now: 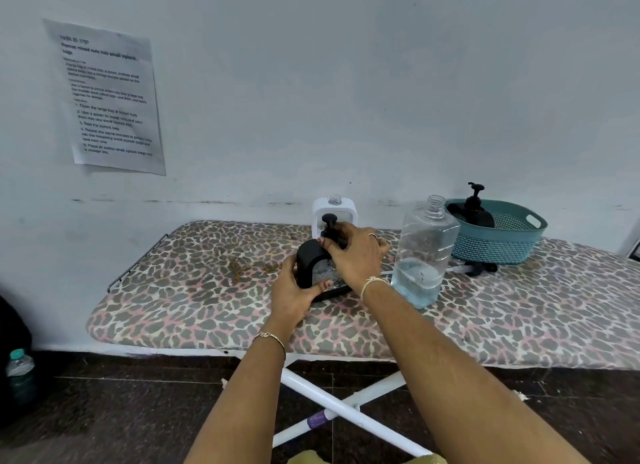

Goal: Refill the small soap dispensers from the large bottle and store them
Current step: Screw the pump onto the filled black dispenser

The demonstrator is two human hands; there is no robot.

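**Capping the black dispenser, both hands on it**

Head view: A black dispenser (309, 267) with a clear front pane stands on a leopard-print ironing board (194, 290), near the wall. The left hand (291, 295) grips its lower left side, thumb laid across the pane. The right hand (355, 255) comes over the top, its fingers curled round the base of the black pump head (329, 220), which stands upright in the neck. My guess is that the pump is being screwed home; the thread itself is hidden under the fingers.

Just behind stands a white dispenser (318, 211) with its neck open and no pump. To the right, close beside the right wrist, is the large bottle (427, 252), uncapped and holding pale blue liquid in roughly its lower third. A loose pump (479, 267) lies on the board between that bottle and a teal basket (502, 241), which already holds a second black dispenser (479, 214).

The held dispenser looks like rigid plastic, light even when filled, and its glossy shell may be slick if soap has run down it. Gripping the body low steadies it while the collar, not the thin nozzle, takes the twisting. The padded board gives a soft footing, so the tall open bottle could tip if an elbow knocks it.
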